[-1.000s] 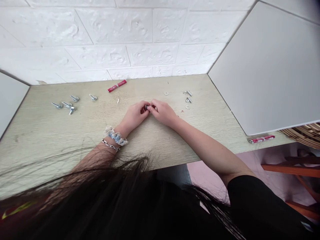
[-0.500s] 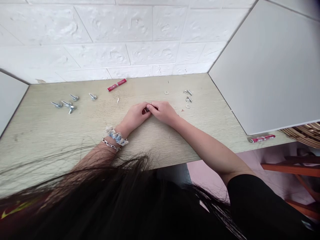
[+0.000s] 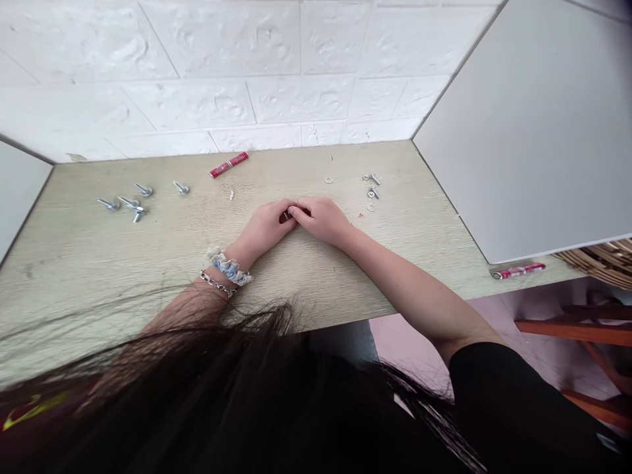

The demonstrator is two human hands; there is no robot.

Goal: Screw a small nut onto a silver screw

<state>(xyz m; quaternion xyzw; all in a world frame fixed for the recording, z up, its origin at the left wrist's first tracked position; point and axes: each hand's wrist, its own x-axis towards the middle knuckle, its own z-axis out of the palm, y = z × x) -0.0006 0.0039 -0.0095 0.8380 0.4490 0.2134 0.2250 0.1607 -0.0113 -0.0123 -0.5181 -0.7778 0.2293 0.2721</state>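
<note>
My left hand (image 3: 269, 225) and my right hand (image 3: 323, 220) meet over the middle of the table, fingertips together. Both are closed around something small; only a dark bit shows between the fingers, too hidden to name. A scrunchie (image 3: 230, 266) and a chain bracelet (image 3: 217, 284) circle my left wrist. To the left lie several bolts with nuts and washers (image 3: 131, 203), one bolt (image 3: 180, 187) a little apart from the others. Right of my hands are two short bolts (image 3: 375, 179) with nuts, a flat washer (image 3: 328, 180) and another washer (image 3: 370, 208).
A red tube (image 3: 228, 164) lies near the white brick wall (image 3: 276, 99). Another red tube (image 3: 519, 270) rests at the front right edge, by a grey panel (image 3: 533, 145) and a wicker basket (image 3: 605, 263). A white scrap (image 3: 232, 195) lies left of my hands.
My hands keep nearly the same place and stay closed together. The whole view has shifted very slightly; the bolts and washers lie as before.
</note>
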